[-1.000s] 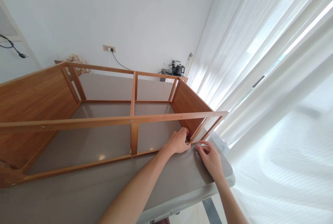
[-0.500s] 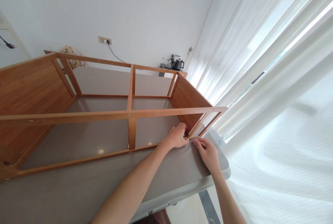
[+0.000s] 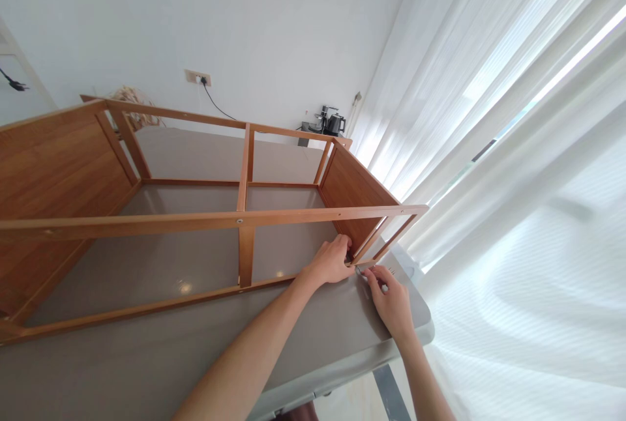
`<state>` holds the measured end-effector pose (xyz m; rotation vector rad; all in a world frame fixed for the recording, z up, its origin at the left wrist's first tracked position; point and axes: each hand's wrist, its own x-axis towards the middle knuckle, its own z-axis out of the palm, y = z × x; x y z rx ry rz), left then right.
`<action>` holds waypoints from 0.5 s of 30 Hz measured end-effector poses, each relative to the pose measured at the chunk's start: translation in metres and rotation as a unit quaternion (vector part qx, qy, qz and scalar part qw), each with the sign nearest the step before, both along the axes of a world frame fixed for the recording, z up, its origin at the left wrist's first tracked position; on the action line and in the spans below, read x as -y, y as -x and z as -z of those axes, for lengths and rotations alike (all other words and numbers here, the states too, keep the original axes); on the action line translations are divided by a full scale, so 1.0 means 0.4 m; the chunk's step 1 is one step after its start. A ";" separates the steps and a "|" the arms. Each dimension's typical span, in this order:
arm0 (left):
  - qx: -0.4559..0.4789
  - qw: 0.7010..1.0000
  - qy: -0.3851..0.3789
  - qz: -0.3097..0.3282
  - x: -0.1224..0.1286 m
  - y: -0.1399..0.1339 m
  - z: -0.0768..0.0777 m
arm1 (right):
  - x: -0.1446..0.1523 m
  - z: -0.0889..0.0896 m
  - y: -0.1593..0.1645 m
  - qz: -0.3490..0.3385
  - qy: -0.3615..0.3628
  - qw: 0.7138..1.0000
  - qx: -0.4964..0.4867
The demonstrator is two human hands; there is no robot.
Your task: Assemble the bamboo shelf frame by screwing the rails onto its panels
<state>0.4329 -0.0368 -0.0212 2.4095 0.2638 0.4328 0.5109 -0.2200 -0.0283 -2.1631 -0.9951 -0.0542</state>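
Observation:
A brown wooden furniture frame (image 3: 293, 216) lies on its side on the grey-covered table (image 3: 337, 349), with solid panels at both ends. My left hand (image 3: 335, 259) is closed around its near lower rail at the right corner, the fingers reaching inside by the end panel (image 3: 349, 196). Just to the right, my right hand (image 3: 391, 297) pinches a thin metal tool, apparently a hex key (image 3: 359, 271), whose tip meets the outer side of that corner. The fingers hide most of the tool. A round bolt head (image 3: 239, 221) shows on the near upper rail.
White curtains (image 3: 489, 147) hang close on the right, beside the table's rounded corner. Behind the frame, a black kettle (image 3: 336, 124) stands on a dark stand. A wall socket (image 3: 198, 77) has a plugged-in black cable.
My right hand has shifted its fingers slightly on the tool at the corner. My left hand keeps its hold on the frame. The view has tilted a little.

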 end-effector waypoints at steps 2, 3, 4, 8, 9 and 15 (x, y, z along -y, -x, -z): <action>0.003 1.000 0.002 0.001 0.000 0.000 0.002 | -0.001 0.002 0.006 -0.009 0.003 0.999 0.033; 0.004 1.000 0.002 0.001 0.000 0.000 0.003 | -0.002 0.004 0.008 -0.014 0.001 0.999 0.042; 0.006 1.000 0.003 0.002 0.000 0.000 0.004 | -0.004 0.005 0.008 -0.020 -0.001 0.999 0.048; 0.008 1.000 0.002 -0.001 0.000 -0.005 0.007 | -0.007 0.008 0.007 -0.034 -0.006 0.998 0.055; 0.009 1.000 0.002 -0.002 -0.001 -0.006 0.008 | -0.007 0.008 0.007 -0.034 -0.007 0.998 0.056; 0.010 1.000 0.002 -0.002 0.000 -0.005 0.008 | -0.006 0.007 0.009 -0.032 -0.009 0.997 0.067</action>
